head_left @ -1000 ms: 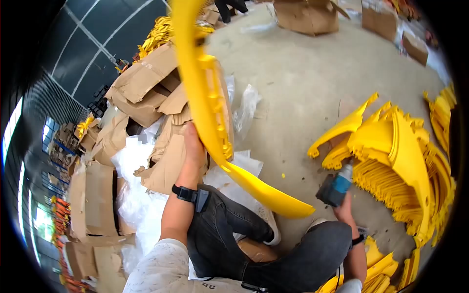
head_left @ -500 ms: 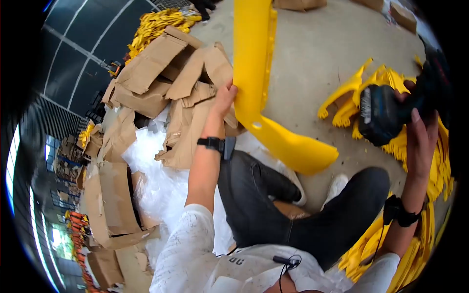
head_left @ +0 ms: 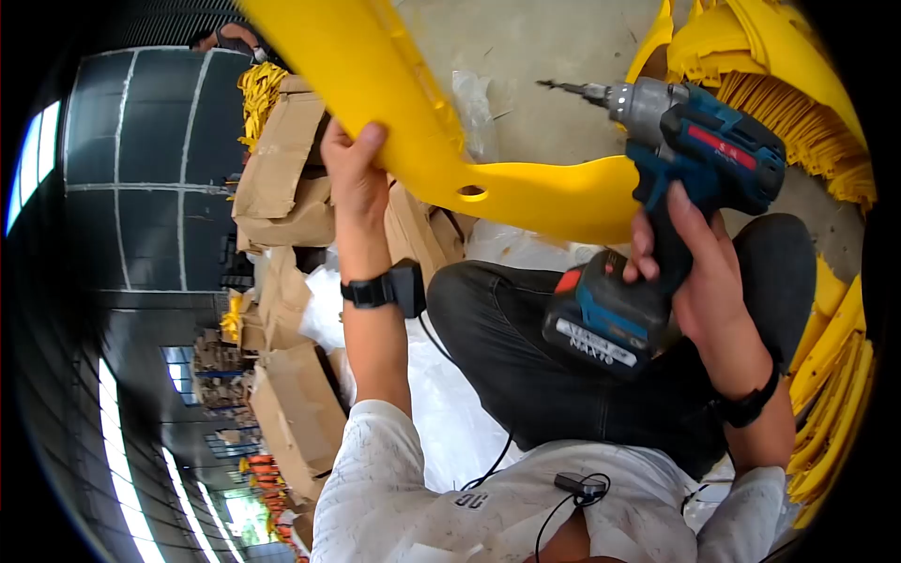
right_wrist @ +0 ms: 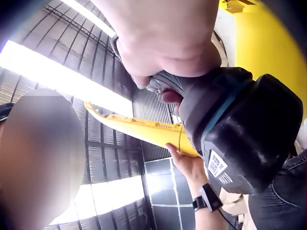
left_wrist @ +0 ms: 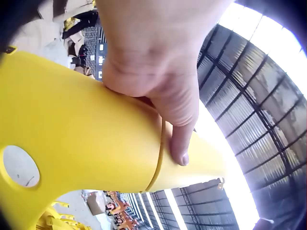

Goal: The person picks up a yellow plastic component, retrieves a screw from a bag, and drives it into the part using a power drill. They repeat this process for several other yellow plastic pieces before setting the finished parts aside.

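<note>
A long, curved yellow plastic panel [head_left: 394, 103] with a round hole near its bend stretches across the upper part of the head view. My left hand [head_left: 357, 174] grips it by the edge, the thumb [left_wrist: 180, 146] lying flat on its surface in the left wrist view; the other fingers are hidden behind it. In my right hand [head_left: 699, 263] is a blue and black cordless drill [head_left: 713, 141], held round the handle above the lap. Its bit [head_left: 568, 88] points left, toward the panel's ribbed edge. The drill's battery [right_wrist: 254, 134] fills the right wrist view's foreground.
Torn cardboard boxes [head_left: 282, 192] and clear plastic wrap [head_left: 460, 403] lie at the left. A nested stack of yellow panels [head_left: 788, 113] stands at the upper right, with more yellow parts [head_left: 831, 403] beside my right arm. Another person [head_left: 235, 38] is far off at the top.
My right hand has lifted the drill from low beside the stack and swung it in front of me, bit turned left. The panel has tilted and come closer, still in my left hand.
</note>
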The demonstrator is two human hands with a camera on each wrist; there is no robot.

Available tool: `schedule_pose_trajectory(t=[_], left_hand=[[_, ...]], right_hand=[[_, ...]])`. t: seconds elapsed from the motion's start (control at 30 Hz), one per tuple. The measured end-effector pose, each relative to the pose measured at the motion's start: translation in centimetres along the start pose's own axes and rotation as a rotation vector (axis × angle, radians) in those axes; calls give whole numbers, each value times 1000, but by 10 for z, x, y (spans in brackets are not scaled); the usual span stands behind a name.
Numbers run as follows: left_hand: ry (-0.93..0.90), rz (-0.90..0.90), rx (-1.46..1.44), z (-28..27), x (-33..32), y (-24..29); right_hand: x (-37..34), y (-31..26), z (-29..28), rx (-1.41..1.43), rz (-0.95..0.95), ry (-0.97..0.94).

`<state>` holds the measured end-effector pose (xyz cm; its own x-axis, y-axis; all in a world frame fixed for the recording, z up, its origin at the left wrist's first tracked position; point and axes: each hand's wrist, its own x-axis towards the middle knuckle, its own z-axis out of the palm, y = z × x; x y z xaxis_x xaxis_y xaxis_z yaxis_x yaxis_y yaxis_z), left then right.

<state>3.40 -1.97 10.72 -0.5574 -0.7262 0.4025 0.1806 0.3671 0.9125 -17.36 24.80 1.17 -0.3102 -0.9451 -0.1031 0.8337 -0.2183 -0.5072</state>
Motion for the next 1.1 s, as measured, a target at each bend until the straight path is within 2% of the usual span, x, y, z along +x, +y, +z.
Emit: schedule_pose_trajectory(t=[0.1,0.2,0.23,0.3,0.33,0.4,0.43,0.53,0.57,0.63,0.8,0.9,0.97,1.0,1.07,1.1], left_hand=[[-29,86,2,1,-9,22],[10,82,-52,5,-23,35],[-102,68,-2,-1,-24,37],[-235,104,-86,-2,-24,40],[-240,104,-78,2,-25,40],[-74,95,-89,14,-28,42],[-77,95,-84,11,-29,42],[-283,112,-142,9,-28,42],[-289,103,-141,9,-24,43],[-518,97,-218,3,-16,46],[-527,45,-263,2,-15,48],[-601,104,-241,5,-16,47],[-371,79,-180,15,-25,51],[-372,79,-179,16,-22,51],[-533,79,-246,17,-16,51],[-533,79,-246,18,-18,51]], right_hand=[[-5,1,3,-27,56,-89],[-5,3,1,-129,91,-200],[-6,3,0,-120,120,-196],[-6,2,1,-104,148,-198],[-6,0,1,-86,156,-192],[-8,-4,3,-66,173,-178],[-9,-5,2,-61,172,-179],[-10,-8,3,-98,210,-196],[-9,-6,2,-89,210,-190],[-6,-4,0,-122,237,-229],[-8,-2,2,-100,230,-210],[-8,-1,1,-93,231,-222],[-9,-1,1,-93,233,-225],[-9,-1,1,-92,230,-223],[-9,-1,1,-90,228,-220],[-9,-1,1,-90,228,-221]])
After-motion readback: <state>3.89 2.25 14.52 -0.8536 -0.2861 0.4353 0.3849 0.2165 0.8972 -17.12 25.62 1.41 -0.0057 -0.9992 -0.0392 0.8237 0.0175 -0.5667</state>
